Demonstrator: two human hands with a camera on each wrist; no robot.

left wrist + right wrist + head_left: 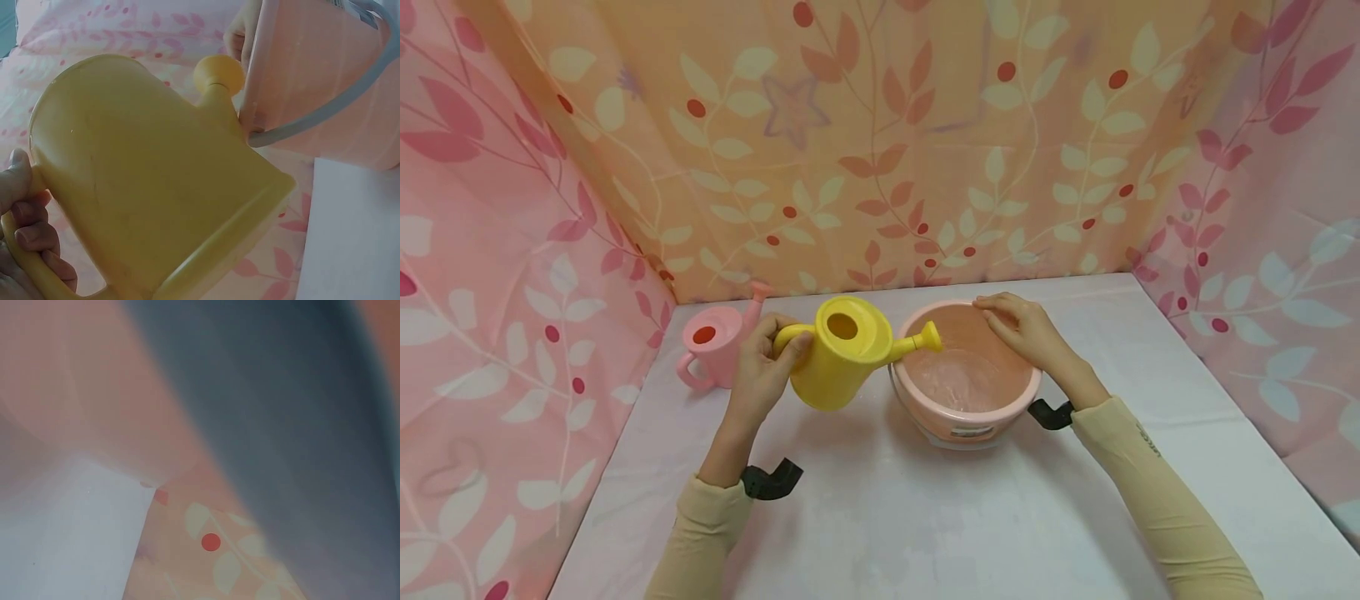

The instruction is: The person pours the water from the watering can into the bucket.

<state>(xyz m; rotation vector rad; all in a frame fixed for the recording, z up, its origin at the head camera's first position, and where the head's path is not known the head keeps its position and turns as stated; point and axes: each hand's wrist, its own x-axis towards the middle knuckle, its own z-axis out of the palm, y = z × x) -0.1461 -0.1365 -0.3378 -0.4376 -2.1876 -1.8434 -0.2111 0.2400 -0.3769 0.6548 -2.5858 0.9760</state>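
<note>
My left hand [760,375] grips the handle of a yellow watering can [835,367], fingers curled round it in the left wrist view. The can tilts to the right, and its spout head [932,336] reaches over the left rim of a pink bucket [962,412]. Clear water [958,379] shows inside the bucket. On the far right of the rim, my right hand [1026,329] holds the edge. The bucket's grey carrying handle [325,112] hangs along its side, and it blocks much of the right wrist view.
A pink watering can [711,321] with a red opening stands at the back left, behind my left hand. White cloth [880,517] covers the table. Patterned curtains [880,150] enclose the back and both sides. Black wrist mounts [772,481] stick out beneath both sleeves.
</note>
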